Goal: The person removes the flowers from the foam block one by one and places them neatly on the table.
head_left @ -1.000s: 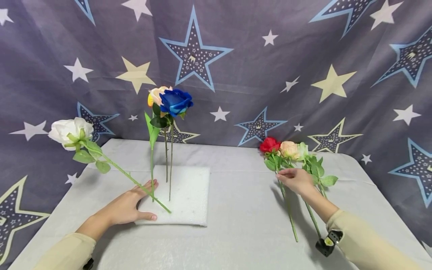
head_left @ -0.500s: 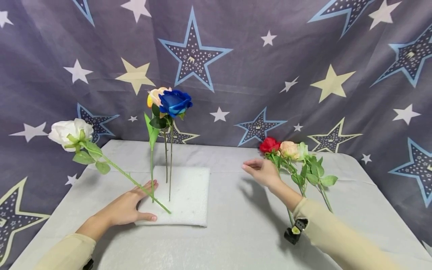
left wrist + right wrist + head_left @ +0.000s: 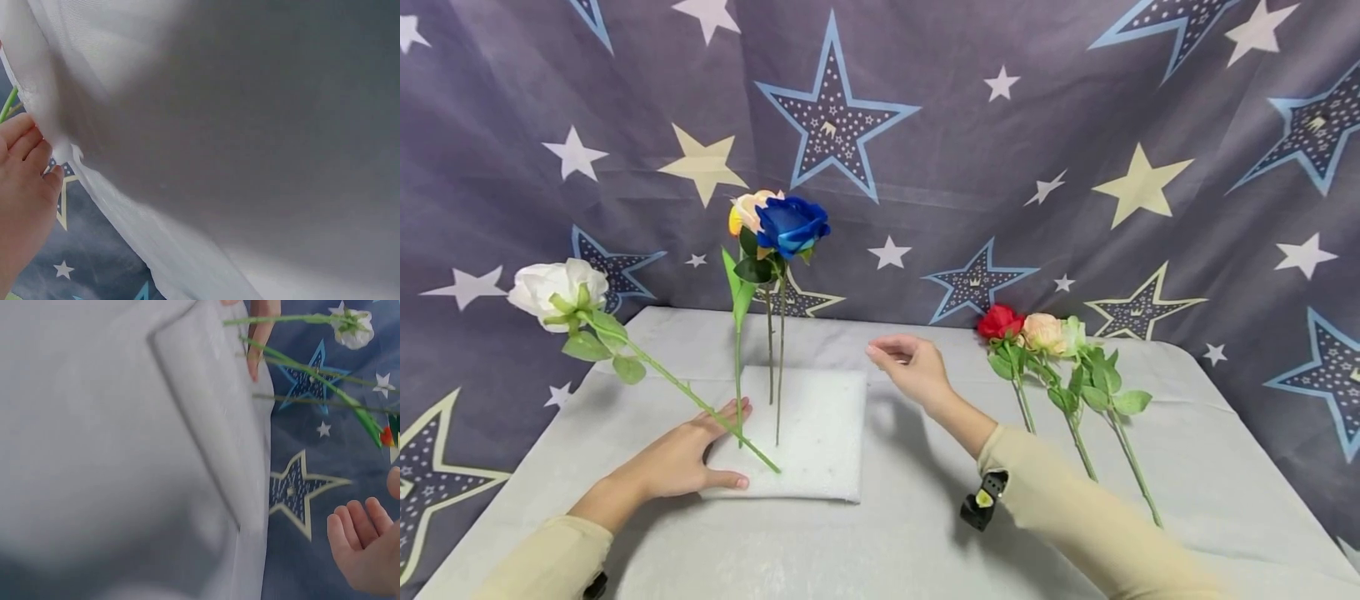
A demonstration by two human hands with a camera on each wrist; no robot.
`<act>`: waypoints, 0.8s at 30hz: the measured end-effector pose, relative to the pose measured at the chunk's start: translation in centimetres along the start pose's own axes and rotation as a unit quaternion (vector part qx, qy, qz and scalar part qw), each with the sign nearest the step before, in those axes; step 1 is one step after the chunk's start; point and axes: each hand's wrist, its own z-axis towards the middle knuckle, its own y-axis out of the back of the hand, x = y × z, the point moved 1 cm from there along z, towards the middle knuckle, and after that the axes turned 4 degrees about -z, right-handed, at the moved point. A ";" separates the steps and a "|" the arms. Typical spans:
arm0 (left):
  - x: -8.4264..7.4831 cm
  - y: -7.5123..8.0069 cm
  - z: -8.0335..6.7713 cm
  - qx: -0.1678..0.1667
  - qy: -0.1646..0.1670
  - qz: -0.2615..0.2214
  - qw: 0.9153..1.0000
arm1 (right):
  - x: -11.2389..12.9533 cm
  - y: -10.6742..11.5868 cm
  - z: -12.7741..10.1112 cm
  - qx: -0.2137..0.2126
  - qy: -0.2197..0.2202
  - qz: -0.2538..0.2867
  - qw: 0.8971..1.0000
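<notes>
While your left hand [image 3: 685, 454] lies with thumb and fingers spread over the left side of the white foam slab [image 3: 823, 467], your right hand [image 3: 917, 373] is in the air near the slab's far right corner, fingers loosely bent and holding nothing; whether its thumb tip meets the index finger is hard to tell from these angles. The white rose [image 3: 561, 296] stands at a strong slant; its long axis runs from the stem's foot near the middle of the slab's near edge up and leftward over your left hand, the bloom turned away from you at the upper end. Your other three stems on the slab run nearly upright; the blue rose [image 3: 792, 225] tops one and partly covers a pale peach rose [image 3: 752, 208], with a yellow bloom [image 3: 734, 222] peeping out at their left. Beyond your right hand, the red rose [image 3: 1000, 322], the peach-orange rose [image 3: 1042, 332] and the pale green rose [image 3: 1072, 335] lie on the table [image 3: 910, 533]; their heads point to its far edge, their stems toward you and slightly rightward.
</notes>
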 end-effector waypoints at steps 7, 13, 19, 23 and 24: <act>-0.1 0.1 -0.1 -0.003 -0.004 -0.002 1.000 | 1.5 -3.1 0.0 0.031 -0.007 0.089 0.996; -0.3 0.1 0.0 0.001 -0.002 -0.005 1.000 | 1.9 -4.9 -0.3 0.054 -0.017 0.138 0.989; -0.3 0.1 0.1 0.007 0.003 -0.007 1.000 | 2.1 -6.2 -0.6 0.076 -0.034 0.162 0.983; -0.3 0.1 0.1 0.004 0.002 -0.006 1.000 | 2.4 -6.8 -0.7 0.101 -0.031 0.181 0.978; -0.3 0.0 0.0 0.003 0.003 -0.005 1.000 | 2.5 -7.0 -0.7 0.108 -0.028 0.185 0.976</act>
